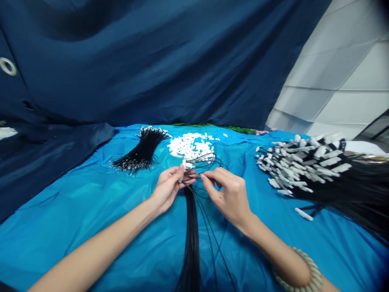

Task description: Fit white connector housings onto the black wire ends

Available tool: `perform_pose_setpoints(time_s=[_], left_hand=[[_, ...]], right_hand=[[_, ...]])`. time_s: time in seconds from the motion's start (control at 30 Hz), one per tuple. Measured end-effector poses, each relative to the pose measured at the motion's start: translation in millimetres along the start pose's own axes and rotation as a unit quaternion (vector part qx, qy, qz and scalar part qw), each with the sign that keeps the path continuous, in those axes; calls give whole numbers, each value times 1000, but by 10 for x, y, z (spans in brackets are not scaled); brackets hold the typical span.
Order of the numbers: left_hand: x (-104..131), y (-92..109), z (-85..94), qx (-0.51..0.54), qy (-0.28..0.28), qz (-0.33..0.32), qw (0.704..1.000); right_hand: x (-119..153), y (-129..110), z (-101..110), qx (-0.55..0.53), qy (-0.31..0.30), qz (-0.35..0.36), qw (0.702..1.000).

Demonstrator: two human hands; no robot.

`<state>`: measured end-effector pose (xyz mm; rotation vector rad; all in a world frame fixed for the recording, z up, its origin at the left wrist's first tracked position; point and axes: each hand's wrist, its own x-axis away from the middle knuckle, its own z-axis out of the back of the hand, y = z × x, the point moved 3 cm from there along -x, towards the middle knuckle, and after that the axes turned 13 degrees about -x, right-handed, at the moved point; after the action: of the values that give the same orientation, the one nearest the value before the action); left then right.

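My left hand [169,185] holds a white connector [183,167] upright between thumb and fingers, with thin black wires running from it. To its right, my right hand [228,194] pinches a thin black wire close to my left fingertips. Several loose wires [209,162] loop above and between the hands. A long bundle of black wires [191,239] runs from beneath my left fingers toward the near edge. Just beyond the hands lies a pile of small white connectors [191,146].
A short bundle of black wires [140,151] lies on the blue cloth [121,215] at left. At right sits a large heap of black wires with white connectors [291,166], and one white connector [304,214] lies before it. A dark blue curtain [146,61] hangs behind.
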<state>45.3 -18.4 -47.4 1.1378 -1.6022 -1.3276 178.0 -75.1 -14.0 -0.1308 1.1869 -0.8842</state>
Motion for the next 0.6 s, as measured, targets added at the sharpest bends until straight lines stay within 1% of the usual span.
perform_pose_setpoints(time_s=[0.4,0.6], left_hand=[[-1,-19,23,-21,15,-38,999],[0,-9,10,-23,9,-38,999]], right_hand=[[4,13,-4,-1,-2,-31,1000],[-6,-3,8,-14,12,-45,999]])
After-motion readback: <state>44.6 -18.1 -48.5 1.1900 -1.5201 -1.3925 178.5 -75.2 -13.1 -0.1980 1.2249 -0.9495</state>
